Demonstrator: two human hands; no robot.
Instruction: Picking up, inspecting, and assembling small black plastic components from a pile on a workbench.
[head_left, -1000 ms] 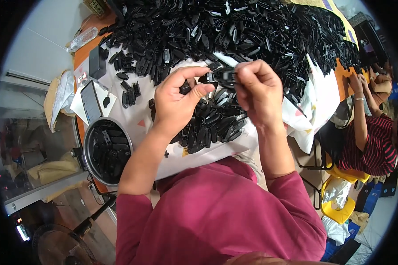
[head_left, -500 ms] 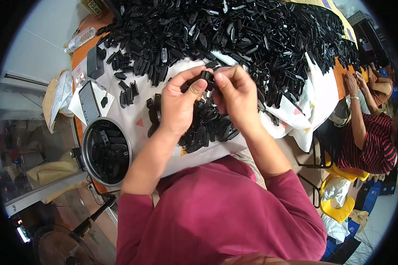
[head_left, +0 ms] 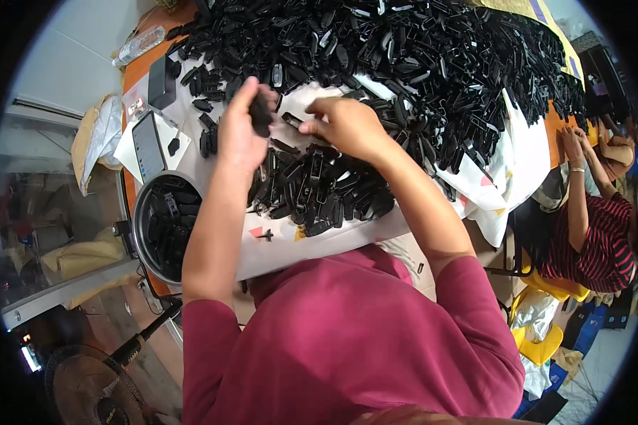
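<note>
My left hand (head_left: 239,134) is raised over the table with the thumb up, its fingers round a dark black plastic piece (head_left: 261,115). To its right, my right hand (head_left: 347,129) pinches the end of a small, long black plastic part (head_left: 291,120) between thumb and forefinger. Below both hands lies a small heap of black plastic parts (head_left: 319,185) on the white cloth (head_left: 237,244). Beyond them a very large pile of similar black parts (head_left: 333,42) covers the far side of the table.
A round metal bowl (head_left: 140,237) with black parts stands at the left, near a phone (head_left: 147,149) and a dark box (head_left: 161,82). A clear bottle (head_left: 140,45) lies farther back. A fan (head_left: 96,386) is at lower left. Another person (head_left: 592,230) sits at the right.
My hands, together over one black piece before, have moved apart. The left went left with a black piece; the right holds a long part. The small heap shows more fully.
</note>
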